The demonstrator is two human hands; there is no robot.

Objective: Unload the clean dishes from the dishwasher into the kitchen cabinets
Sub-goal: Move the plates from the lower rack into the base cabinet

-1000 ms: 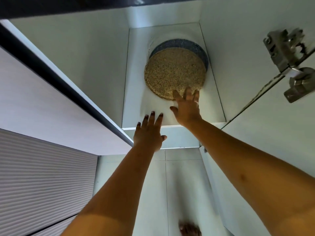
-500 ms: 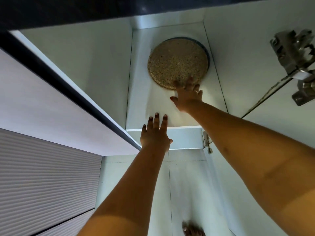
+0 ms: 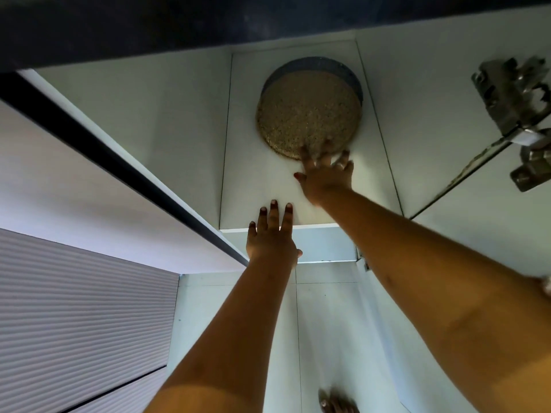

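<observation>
Far left: ribbed pale grey panel (image 3: 74,323). Above it sits a flat white cabinet front with a black strip (image 3: 119,162) along its edge, running diagonally toward centre.

Centre-left: left hand (image 3: 272,236) is seen from the back, with fingers straight and close together and the thumb out to the side. It overlaps the front edge of the white cabinet shelf (image 3: 256,189). Cannot tell if it actually touches the shelf. It holds nothing.

Centre: round tan speckled dish with a dark blue-grey wall (image 3: 308,114) sits deep on that shelf, toward the back and the right side wall. The blue-grey wall shows only along the far side. Cannot tell if the dish is upright or flipped.

Just right of centre: right hand (image 3: 326,174) has its fingers spread and the fingertips on the near rim of the dish. It is not curled round the dish. The fingertips are motion-blurred, so the exact contact is unclear.

Below, between the arms: pale tiled floor (image 3: 313,323), with a bare foot (image 3: 337,402) at the bottom edge.

Right: open white cabinet door (image 3: 477,234) carries two metal hinges (image 3: 512,93) at upper right. A dark band runs across the top of the view.
</observation>
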